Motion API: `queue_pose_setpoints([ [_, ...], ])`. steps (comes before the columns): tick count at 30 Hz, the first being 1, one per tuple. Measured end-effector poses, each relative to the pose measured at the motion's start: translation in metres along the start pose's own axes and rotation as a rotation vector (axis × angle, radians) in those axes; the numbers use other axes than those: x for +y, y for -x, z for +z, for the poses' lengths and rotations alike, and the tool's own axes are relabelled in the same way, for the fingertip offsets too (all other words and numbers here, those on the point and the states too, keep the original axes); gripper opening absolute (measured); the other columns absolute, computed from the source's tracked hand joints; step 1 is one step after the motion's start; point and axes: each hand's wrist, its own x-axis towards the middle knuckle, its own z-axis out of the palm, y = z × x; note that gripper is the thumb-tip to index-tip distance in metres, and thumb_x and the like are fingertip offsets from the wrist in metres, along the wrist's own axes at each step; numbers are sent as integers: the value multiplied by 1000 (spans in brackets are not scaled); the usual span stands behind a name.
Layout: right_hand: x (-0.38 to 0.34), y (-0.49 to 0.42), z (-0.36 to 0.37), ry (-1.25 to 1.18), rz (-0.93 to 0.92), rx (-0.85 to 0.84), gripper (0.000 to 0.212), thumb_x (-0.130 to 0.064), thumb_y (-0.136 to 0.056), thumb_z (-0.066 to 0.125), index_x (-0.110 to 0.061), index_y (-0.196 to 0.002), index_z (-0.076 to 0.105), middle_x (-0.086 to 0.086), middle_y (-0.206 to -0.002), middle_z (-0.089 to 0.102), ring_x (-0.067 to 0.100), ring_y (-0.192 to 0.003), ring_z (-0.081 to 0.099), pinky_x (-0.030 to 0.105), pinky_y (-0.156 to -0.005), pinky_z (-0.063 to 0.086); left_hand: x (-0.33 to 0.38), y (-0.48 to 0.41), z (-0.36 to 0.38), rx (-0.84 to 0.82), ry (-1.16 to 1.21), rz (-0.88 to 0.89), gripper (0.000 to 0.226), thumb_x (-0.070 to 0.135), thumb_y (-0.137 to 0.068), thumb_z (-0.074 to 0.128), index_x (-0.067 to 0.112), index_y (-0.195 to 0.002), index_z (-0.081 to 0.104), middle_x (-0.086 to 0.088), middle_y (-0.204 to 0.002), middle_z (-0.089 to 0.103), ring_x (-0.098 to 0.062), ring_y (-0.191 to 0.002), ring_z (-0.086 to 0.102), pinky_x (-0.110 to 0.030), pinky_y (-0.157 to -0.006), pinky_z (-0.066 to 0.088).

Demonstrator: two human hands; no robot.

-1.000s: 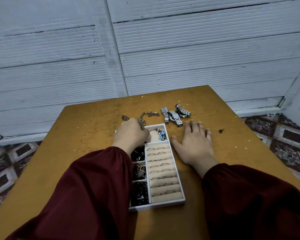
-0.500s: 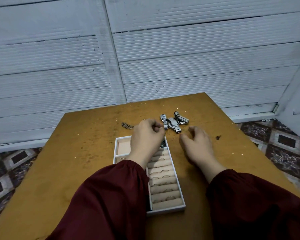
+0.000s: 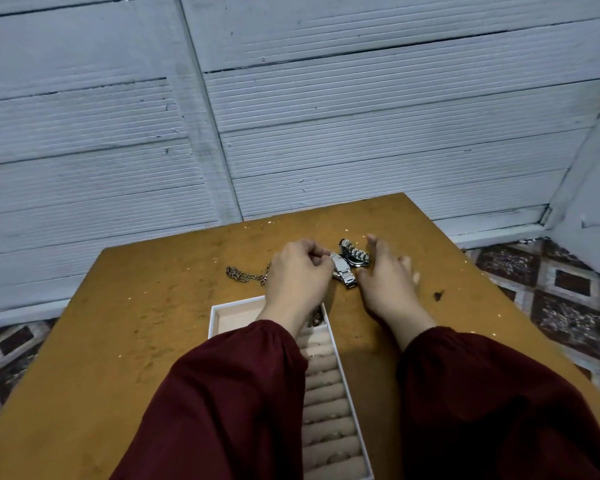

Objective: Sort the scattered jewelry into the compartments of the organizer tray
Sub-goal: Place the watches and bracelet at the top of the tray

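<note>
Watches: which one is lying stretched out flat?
The nearer watch, at the fingertips of the left hand; its band lies straight. The farther watch is curled into a loop beside the right hand.

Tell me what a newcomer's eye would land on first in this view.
First, the two hands meeting at the far end of the table: the left hand with fingers curled, the right hand open, flanking a cluster of silver watches. Next, the white organizer tray running toward the camera, partly under the left sleeve. A loose chain lies on the table beside the left hand.
</note>
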Motion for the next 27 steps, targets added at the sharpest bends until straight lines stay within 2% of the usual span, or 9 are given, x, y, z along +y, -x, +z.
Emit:
queue_pose_setpoints([
  [3, 2, -8, 3, 101, -51, -25, 56, -26, -93, 54, -25, -144, 29, -4, -139, 51, 26, -128, 32, 37, -96, 25, -5, -8, -4, 4, -14, 10, 12, 17, -83, 56, 22, -81, 68, 9, -69, 64, -16, -73, 63, -28, -68, 50],
  [11, 4, -17, 0, 145, -128, -19, 46, -27, -91, 58, -15, -132, 41, 4, -131, 54, 25, -123, 40, 36, -101, 33, -19, -23, -6, -6, -29, 14, 13, 17, -85, 58, 22, -84, 70, 10, -71, 64, -8, -66, 58, -24, -61, 45],
  [14, 1, -17, -2, 78, -135, 11, 32, -27, -97, 46, -9, -123, 44, 10, -111, 61, 26, -104, 50, 33, -80, 41, -19, -25, -3, -21, -27, 20, 13, 17, -85, 58, 22, -85, 70, 10, -72, 64, -9, -69, 59, -25, -63, 46],
  [17, 2, -18, -6, -13, -119, 7, 23, -23, -101, 37, -8, -115, 46, 5, -88, 60, 17, -74, 55, 26, -55, 38, -17, -27, 1, -41, -53, 41, 16, 13, -85, 56, 21, -87, 70, 10, -75, 64, -9, -74, 60, -24, -69, 49],
  [20, 4, -21, -9, 1, -91, -3, 23, -24, -103, 34, -9, -112, 49, -3, -75, 52, 9, -63, 49, 23, -49, 37, -17, -29, 7, -109, -118, 57, 20, 9, -83, 55, 21, -86, 70, 7, -84, 67, -15, -85, 63, -29, -77, 52],
  [22, 5, -21, -10, -9, -75, 0, 23, -25, -102, 35, -10, -111, 50, -3, -80, 51, 8, -66, 46, 23, -53, 34, -17, -32, 10, -170, -211, 54, 17, 9, -82, 57, 22, -81, 69, 5, -85, 68, -17, -88, 63, -32, -79, 53],
  [23, 5, -21, -10, -14, -70, 2, 24, -26, -102, 36, -10, -112, 50, -1, -89, 49, 10, -71, 45, 24, -61, 34, -17, -33, 12, -192, -269, 52, 16, 11, -81, 59, 23, -79, 68, 5, -86, 69, -19, -89, 63, -33, -81, 53],
  [25, 6, -20, -11, -11, -56, 10, 27, -28, -102, 36, -10, -115, 51, 2, -104, 41, 13, -83, 42, 26, -73, 32, -17, -35, 16, -211, -390, 52, 13, 15, -81, 60, 25, -80, 68, 2, -90, 70, -23, -93, 61, -36, -92, 47],
  [27, 7, -21, -11, 44, -56, 42, 29, -29, -101, 35, -12, -116, 52, 4, -109, 44, 15, -90, 41, 28, -77, 32, -18, -36, 21, -188, -481, 74, 12, 19, -83, 58, 24, -85, 69, 1, -92, 68, -25, -97, 57, -38, -97, 39],
])
